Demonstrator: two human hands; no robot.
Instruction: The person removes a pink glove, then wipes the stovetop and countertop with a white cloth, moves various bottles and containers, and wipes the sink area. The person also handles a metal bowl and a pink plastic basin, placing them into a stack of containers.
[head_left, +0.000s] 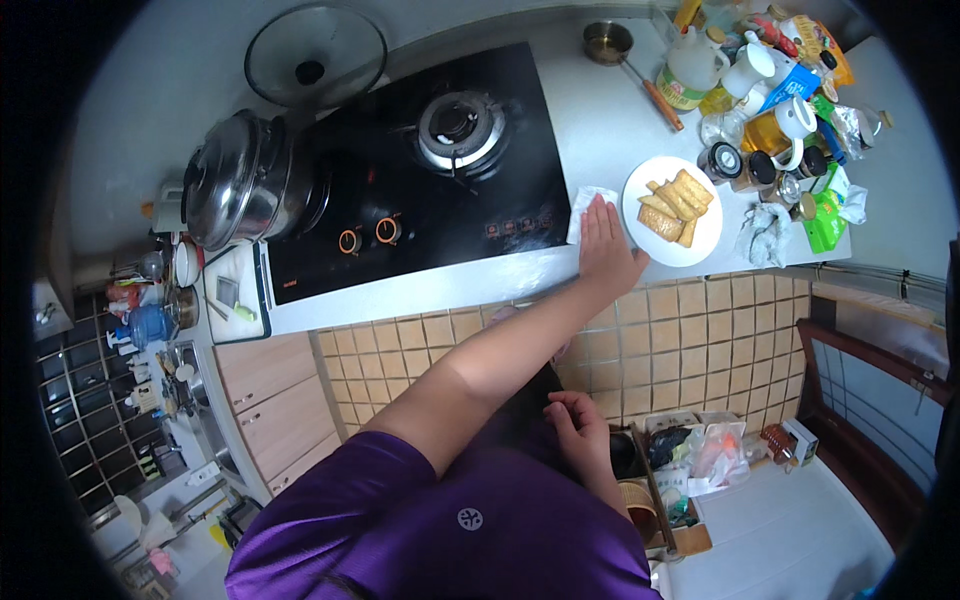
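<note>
My left hand (606, 251) reaches across to the counter and presses palm down on a folded white paper towel (586, 206). The towel lies beside the right edge of a black glass gas cooktop (360, 180). Just right of the hand, close to its thumb, a white plate (675, 253) holds several pieces of golden fried food, perhaps tofu (675, 204). Near my body hangs my right hand (581, 427), with loosely curled fingers and nothing in it.
A lidded steel pot (240, 184) stands on the left burner; a glass lid (315, 56) leans behind. At the right are a wooden-handled small pan (609, 43), jars (724, 161), bottles (686, 71) and a crumpled cloth (766, 234). A cutting board (232, 296) lies left.
</note>
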